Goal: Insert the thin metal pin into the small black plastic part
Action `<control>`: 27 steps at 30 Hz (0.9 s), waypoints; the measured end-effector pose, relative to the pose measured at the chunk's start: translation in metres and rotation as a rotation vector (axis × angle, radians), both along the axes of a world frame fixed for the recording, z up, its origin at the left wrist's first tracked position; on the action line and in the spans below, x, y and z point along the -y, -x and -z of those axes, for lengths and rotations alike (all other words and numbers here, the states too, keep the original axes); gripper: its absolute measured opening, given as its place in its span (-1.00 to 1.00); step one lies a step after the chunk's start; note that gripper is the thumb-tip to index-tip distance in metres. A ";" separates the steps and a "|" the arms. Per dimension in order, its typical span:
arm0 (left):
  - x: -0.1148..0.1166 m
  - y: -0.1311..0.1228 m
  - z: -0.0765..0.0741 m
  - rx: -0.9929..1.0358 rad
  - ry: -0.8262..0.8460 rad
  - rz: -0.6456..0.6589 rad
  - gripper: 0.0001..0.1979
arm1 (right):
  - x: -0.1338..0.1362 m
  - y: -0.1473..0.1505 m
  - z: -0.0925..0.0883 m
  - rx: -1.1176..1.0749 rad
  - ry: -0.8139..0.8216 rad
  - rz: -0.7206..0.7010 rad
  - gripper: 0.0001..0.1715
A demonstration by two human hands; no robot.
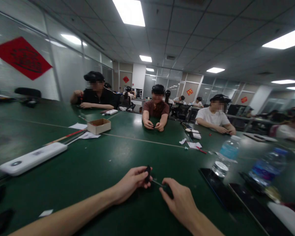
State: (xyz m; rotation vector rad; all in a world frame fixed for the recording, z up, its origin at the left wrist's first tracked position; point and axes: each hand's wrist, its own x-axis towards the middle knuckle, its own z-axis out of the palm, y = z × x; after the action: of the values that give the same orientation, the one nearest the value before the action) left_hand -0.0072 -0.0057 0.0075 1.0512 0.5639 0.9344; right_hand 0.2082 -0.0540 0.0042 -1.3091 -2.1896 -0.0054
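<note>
Low at centre of the frame, above the green desk (93,183), the left hand (131,185) pinches a small black part (147,173) — a thin wire (157,183) runs to the right hand (179,205), its curled grip on it impossible to tell.

Bare forearms (64,214), slim left hand (129,185), slim right hand (180,203), long tapering fingers (168,193)

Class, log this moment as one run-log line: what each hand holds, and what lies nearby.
left hand: grips small black part | right hand: beside thin rod | nearby: water bottle, green table
</note>
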 end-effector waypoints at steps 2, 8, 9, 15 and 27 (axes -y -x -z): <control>-0.001 0.001 0.001 0.006 0.014 0.006 -0.65 | 0.000 0.000 -0.001 0.020 0.013 0.008 -0.83; -0.002 0.002 0.001 0.011 0.022 0.042 -0.66 | 0.001 0.000 -0.003 0.049 0.010 0.011 -0.79; -0.002 0.002 0.001 0.010 0.022 0.047 -0.65 | 0.001 0.000 -0.004 0.051 0.011 0.007 -0.78; -0.002 0.002 0.001 -0.010 0.012 0.048 -0.65 | 0.002 0.000 -0.007 0.063 -0.014 0.000 -0.76; 0.000 0.003 0.002 0.000 0.017 0.033 -0.58 | 0.004 0.002 -0.007 0.048 -0.009 0.000 -0.80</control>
State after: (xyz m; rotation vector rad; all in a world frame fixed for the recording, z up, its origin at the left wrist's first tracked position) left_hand -0.0101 -0.0059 0.0054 1.0427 0.5514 0.8992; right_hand 0.2064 -0.0581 0.0112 -1.3163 -2.2276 -0.0473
